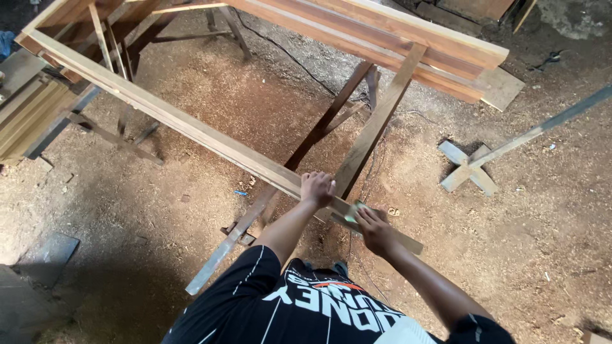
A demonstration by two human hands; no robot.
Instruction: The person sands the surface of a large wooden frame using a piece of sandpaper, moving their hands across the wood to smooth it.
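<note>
On the long wooden plank (191, 127) in front of me, my left hand (317, 188) is closed over the top edge, holding it tight. My right hand (376, 230) is just beside it, near the end of the plank that is close to my body. My right fingers are pressed down on a small pale green piece of sandpaper (354, 211), and the paper lies flat on the wood. My two hands are close but do not touch.

The plank runs from near my belly up and away to the left. It rests on a wooden frame (373, 127) with slanted legs. More long boards (408, 44) lie across the top of the frame, farther from me. The ground (191, 210) under it all is brown dirt with lots of sawdust. A thin gray bar (542, 127) stands on a small wooden cross (468, 169) off to my right. A stack of flat boards (29, 114) sits far to my left.
</note>
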